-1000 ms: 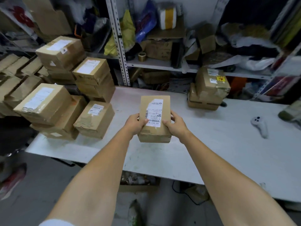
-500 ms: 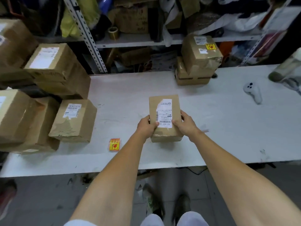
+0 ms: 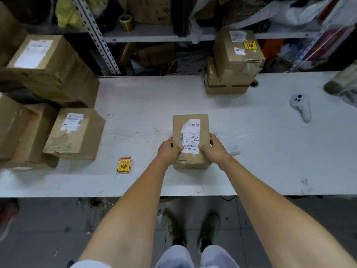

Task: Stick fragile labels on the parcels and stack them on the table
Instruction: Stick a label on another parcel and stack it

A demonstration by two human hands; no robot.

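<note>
Two hands on parcel | left hand fingers gripping its left side | right hand fingers gripping right side | fragile labels on tabletop, leftward

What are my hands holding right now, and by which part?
Both hold the small cardboard parcel: the left hand grips its left side near the near end, the right hand its right side, thumbs on top.
</note>
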